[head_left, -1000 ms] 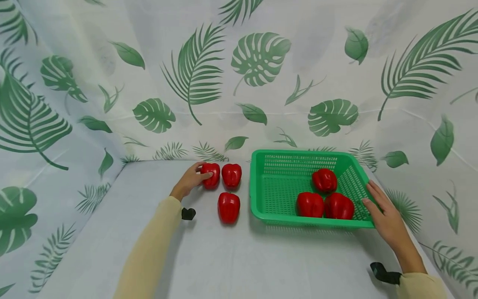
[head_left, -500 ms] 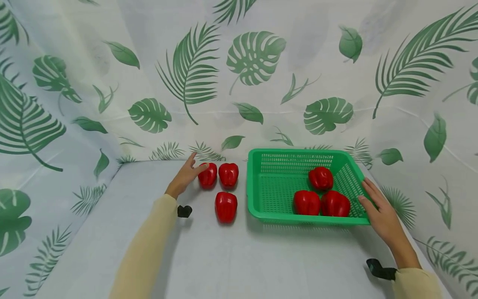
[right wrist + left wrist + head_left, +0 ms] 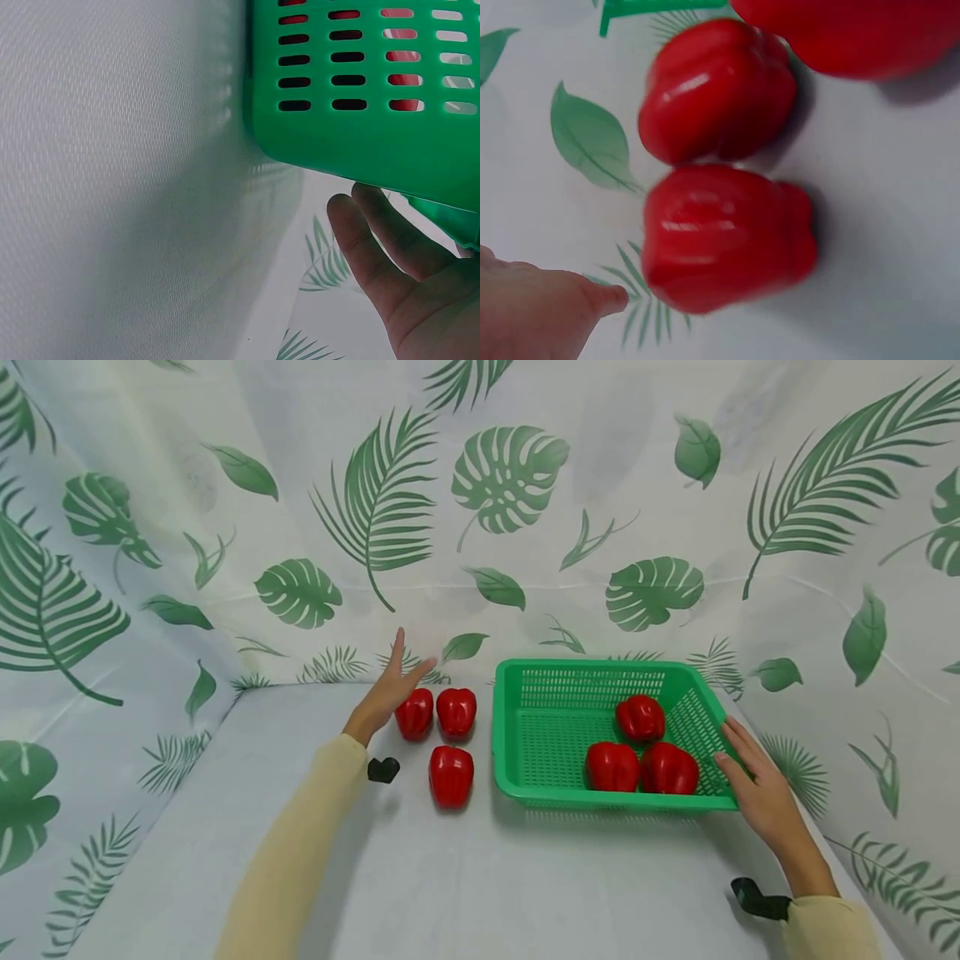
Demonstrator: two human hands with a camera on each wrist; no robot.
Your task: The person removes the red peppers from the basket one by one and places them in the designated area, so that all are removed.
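Note:
My left hand (image 3: 385, 694) is raised beside the back-left red bell pepper (image 3: 415, 717), with fingers spread and nothing held. The left wrist view shows part of that hand (image 3: 540, 311) apart from the pepper (image 3: 724, 240). A second bell pepper (image 3: 457, 713) stands right against it, and a third bell pepper (image 3: 452, 778) sits nearer me. My right hand (image 3: 768, 802) holds the right side of a green plastic basket (image 3: 504, 735), thumb over the rim and fingers along the outside. In the right wrist view, fingers (image 3: 371, 255) lie by the basket's slotted wall (image 3: 337, 139).
Inside the basket are three more bell peppers, two at the front (image 3: 612, 767) and one behind (image 3: 641, 719). A white cloth (image 3: 540, 893) covers the table. Leaf-printed curtain (image 3: 420, 527) rises behind and at both sides.
My left hand has let go of the back-left bell pepper and lifted up and away, its fingers spreading. The right hand stays at the basket. The head view has shifted slightly.

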